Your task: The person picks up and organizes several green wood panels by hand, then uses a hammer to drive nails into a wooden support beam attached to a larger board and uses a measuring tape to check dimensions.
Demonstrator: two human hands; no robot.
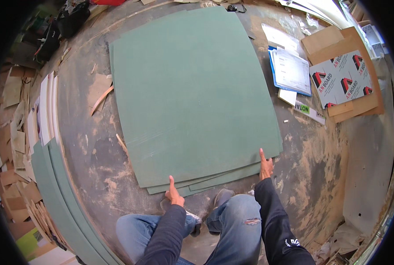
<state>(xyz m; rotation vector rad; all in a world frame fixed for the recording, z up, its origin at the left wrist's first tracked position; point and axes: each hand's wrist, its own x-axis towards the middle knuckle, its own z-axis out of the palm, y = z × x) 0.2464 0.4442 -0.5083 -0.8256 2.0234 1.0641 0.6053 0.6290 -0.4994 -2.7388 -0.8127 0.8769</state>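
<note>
A stack of large flat green boards lies in front of me, its sheets slightly fanned out at the near edge. My left hand grips that near edge left of the middle, thumb on top and fingers curled at the edge. Near the right front corner, my right hand holds the edge the same way, its thumb pointing away over the top sheet. The fingertips of both hands are mostly hidden. I cannot tell how many sheets each hand grips. Light scuffs mark the top board's left side.
Papers on a blue clipboard lie right of the stack, beside a printed panel on brown board pieces. Long green strips and white-edged panels stand at left. Offcuts pile up beyond them. A curved wood sliver lies beside the stack.
</note>
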